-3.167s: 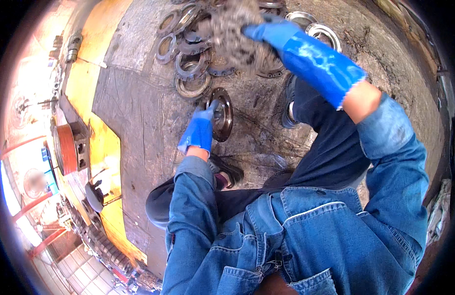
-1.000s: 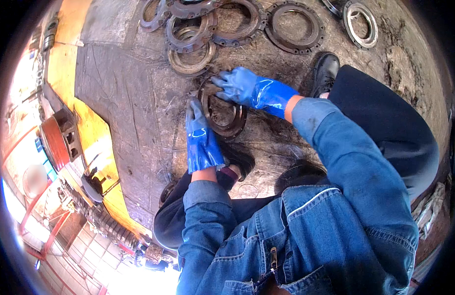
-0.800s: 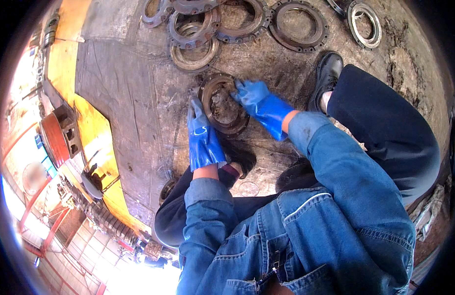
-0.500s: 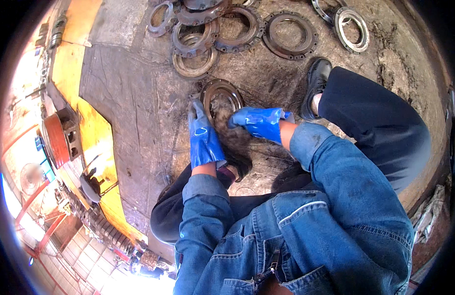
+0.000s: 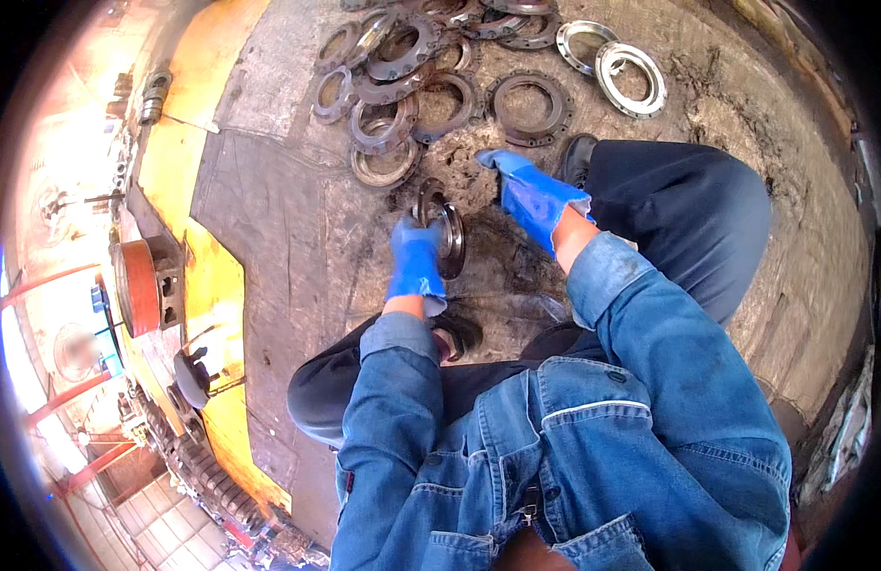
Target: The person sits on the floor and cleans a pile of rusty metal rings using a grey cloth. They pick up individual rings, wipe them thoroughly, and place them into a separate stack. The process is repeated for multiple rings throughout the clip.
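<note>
My left hand (image 5: 416, 249), in a blue rubber glove, is closed on the left side of a dark metal ring (image 5: 454, 240). The ring stands tilted up nearly on edge, and the hand partly covers it. My right hand (image 5: 526, 181), gloved the same way, is held apart from the ring, farther off and to the right. Its fingers stretch to the left with nothing visible in them. Beneath that hand lies a pale, crumbly patch of dirt (image 5: 464, 167) on the floor.
Several flanged metal rings (image 5: 402, 52) lie heaped at the far side. A dark ring (image 5: 532, 107) lies near a shiny ring (image 5: 631, 79) at far right. My bent leg (image 5: 678, 205) is at the right. On the left, a red cylindrical part (image 5: 138, 287) stands by a yellow strip (image 5: 217, 285).
The ring has gone from lying flatter to tilted on edge in my left hand. My right hand has moved away from it, outward and to the right. The view has shifted slightly.
</note>
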### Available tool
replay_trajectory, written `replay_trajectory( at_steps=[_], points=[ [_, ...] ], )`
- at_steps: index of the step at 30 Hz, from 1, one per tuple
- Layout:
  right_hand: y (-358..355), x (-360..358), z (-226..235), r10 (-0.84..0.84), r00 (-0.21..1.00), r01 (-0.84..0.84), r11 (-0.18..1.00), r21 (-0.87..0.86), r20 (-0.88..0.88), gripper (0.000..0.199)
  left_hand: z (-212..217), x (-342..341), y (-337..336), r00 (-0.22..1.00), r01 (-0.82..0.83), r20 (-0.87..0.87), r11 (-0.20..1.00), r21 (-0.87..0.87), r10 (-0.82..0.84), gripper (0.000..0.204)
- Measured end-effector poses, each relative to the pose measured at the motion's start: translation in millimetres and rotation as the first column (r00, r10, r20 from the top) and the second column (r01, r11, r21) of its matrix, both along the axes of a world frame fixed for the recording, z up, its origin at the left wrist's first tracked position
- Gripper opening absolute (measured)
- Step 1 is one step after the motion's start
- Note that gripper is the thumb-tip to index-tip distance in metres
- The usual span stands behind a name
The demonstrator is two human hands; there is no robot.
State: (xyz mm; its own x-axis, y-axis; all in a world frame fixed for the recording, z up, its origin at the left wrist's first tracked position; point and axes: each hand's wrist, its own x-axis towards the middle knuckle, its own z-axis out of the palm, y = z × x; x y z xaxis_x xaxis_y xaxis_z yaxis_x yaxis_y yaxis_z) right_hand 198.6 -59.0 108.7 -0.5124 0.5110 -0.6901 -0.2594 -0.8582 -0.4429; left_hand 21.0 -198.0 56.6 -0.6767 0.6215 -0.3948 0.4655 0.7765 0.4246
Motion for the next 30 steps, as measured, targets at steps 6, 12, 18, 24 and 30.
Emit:
replay_trajectory(
  at_steps=[6,12,18,24,30],
  points=[
    [27.8,22.9,-46.9,0.051,0.891,-0.321,0.775,0.545,0.452,0.056,3.8,0.1,-11.3,0.907,0.388,-0.129,0.915,-0.112,-0.401,0.054],
    [1.2,9.5,-28.0,0.377,0.746,-0.650,0.591,0.477,0.549,0.071,59.0,0.9,-11.3,0.739,0.534,-0.352,0.818,-0.214,-0.575,0.075],
    [-15.9,-59.6,-1.2,0.494,0.562,-0.825,0.270,0.497,0.664,0.075,3.2,-14.4,-44.2,0.973,-0.207,0.198,0.832,0.515,0.120,0.070],
    [-0.2,-106.4,11.7,0.347,0.433,-0.881,-0.032,0.472,0.832,0.067,20.4,3.8,-15.0,-0.346,-0.878,0.906,0.258,-0.404,0.243,0.064],
    [-33.6,-127.1,17.5,0.187,0.492,-0.807,-0.269,0.526,0.850,0.058,8.8,-17.6,-5.8,-0.312,-0.909,0.939,0.334,-0.249,-0.147,0.061]
  ],
)
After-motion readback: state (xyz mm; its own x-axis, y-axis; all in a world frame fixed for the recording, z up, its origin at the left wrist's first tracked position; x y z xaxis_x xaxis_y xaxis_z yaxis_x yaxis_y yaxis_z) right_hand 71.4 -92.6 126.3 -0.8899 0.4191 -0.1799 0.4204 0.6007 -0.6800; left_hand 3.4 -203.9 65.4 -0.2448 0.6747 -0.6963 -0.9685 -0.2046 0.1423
